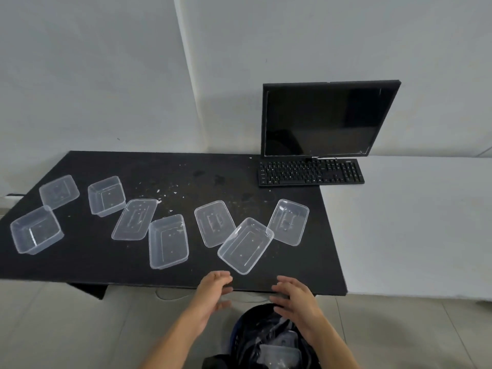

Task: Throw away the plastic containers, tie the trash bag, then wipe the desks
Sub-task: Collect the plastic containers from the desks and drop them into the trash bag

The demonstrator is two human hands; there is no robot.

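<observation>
Near desk edge (253,288), loosely spread fingers (287,282)

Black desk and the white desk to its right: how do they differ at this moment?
The black desk is strewn with pale crumbs; the white desk shows none. The black desk carries the clear plastic containers; the white desk has none, though the right end of the black keyboard lies on it. Both stand side by side against the wall.
</observation>
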